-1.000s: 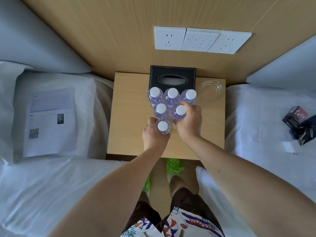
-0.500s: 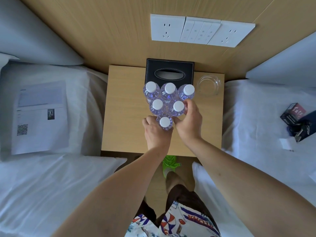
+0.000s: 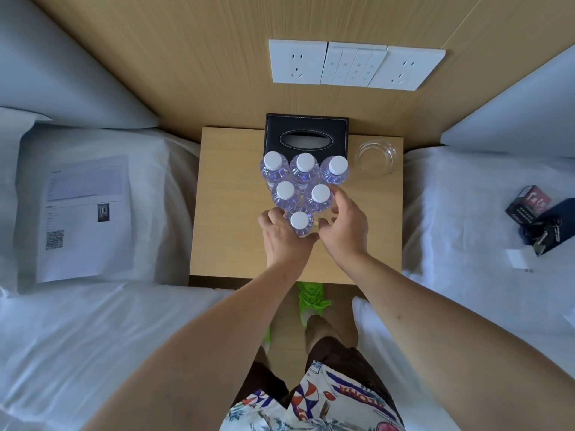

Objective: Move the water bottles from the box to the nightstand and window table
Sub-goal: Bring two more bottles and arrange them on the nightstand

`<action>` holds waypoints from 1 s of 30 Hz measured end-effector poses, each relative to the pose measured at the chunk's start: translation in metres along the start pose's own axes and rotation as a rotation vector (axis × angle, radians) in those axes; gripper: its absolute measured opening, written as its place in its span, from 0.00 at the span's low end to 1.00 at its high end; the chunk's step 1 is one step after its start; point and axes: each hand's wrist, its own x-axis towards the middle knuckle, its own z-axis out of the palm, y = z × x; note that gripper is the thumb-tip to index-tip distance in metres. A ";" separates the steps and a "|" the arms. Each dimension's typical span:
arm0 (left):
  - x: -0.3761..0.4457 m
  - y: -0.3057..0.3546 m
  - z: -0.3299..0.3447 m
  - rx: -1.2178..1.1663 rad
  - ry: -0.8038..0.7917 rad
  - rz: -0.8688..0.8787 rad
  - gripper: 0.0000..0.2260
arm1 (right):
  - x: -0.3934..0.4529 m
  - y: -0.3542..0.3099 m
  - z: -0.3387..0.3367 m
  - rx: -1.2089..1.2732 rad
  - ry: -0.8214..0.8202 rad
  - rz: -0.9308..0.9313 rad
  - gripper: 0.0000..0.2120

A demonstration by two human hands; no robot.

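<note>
Several clear water bottles with white caps stand upright in a tight triangle on the wooden nightstand. At the tip of the triangle is the front bottle, and my left hand curls round it from the left and below. My right hand is just right of it with fingers relaxed and spread. Its index fingertip touches the right bottle of the second row. The box is not in view.
A black tissue box stands behind the bottles against the wood wall, with a glass ashtray to its right. White beds flank the nightstand: papers lie on the left one, a small carton and keys on the right one.
My right hand has loosened its grip on the second-row bottle and drawn back a little. My left hand has stayed round the front bottle. The view has shifted slightly.
</note>
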 end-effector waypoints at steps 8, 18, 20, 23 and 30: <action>-0.014 0.014 -0.058 0.214 -0.056 0.090 0.33 | -0.011 -0.018 -0.021 -0.079 -0.138 0.058 0.36; -0.028 0.077 -0.146 0.340 -0.023 0.338 0.24 | -0.042 -0.085 -0.084 -0.208 -0.046 -0.021 0.26; -0.036 0.090 -0.158 0.358 -0.034 0.433 0.22 | -0.060 -0.097 -0.096 -0.196 0.017 -0.043 0.17; -0.054 0.106 -0.171 0.379 -0.053 0.550 0.25 | -0.093 -0.110 -0.113 -0.227 0.105 -0.054 0.11; -0.119 0.136 -0.168 0.533 -0.171 0.823 0.21 | -0.184 -0.102 -0.154 -0.282 0.228 0.149 0.30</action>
